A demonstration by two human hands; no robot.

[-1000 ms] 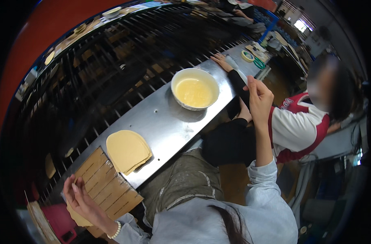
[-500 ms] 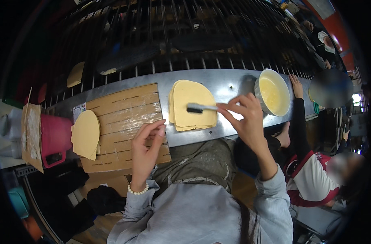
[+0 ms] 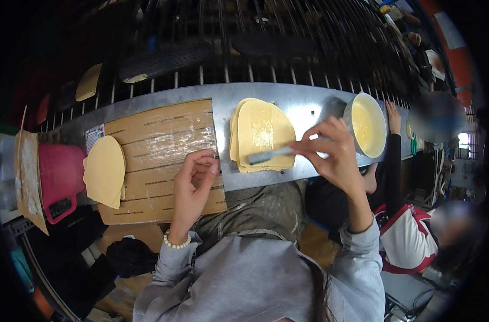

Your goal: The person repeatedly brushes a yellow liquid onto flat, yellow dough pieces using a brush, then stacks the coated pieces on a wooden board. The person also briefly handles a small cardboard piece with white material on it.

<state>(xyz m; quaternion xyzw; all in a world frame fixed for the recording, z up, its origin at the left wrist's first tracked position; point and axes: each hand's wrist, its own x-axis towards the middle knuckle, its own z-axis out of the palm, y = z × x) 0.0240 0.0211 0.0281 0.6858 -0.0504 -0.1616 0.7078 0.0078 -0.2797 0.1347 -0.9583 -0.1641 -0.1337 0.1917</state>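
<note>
My right hand [image 3: 333,153] pinches the pale handle of a small brush [image 3: 260,156], shaped like a toothbrush. The dark head of the brush rests on the lower part of a stack of cream sheet pieces [image 3: 247,121], each rounded at the top and straight along the bottom. A wet, shiny patch shows on the middle of the uppermost piece. To the right of the stack is a white bowl [image 3: 383,126] of yellowish liquid. Loosely curled, with the thumb apart and nothing visible in it, my left hand [image 3: 193,180] hovers by the right edge of a cardboard sheet [image 3: 158,198].
More cream pieces [image 3: 105,166] lie on the cardboard's left side. Past them stands a pink plastic container [image 3: 62,172] beside an upright board [image 3: 30,177]. A rack of dark metal bars [image 3: 266,32] runs behind the metal table [image 3: 309,91]. At right, another person's hand [image 3: 393,118] touches the table.
The brush has gone from above the stack down onto the lower part of the top piece, leaving a wet patch. My left hand stays near the cardboard edge. The whole view has shifted slightly.
</note>
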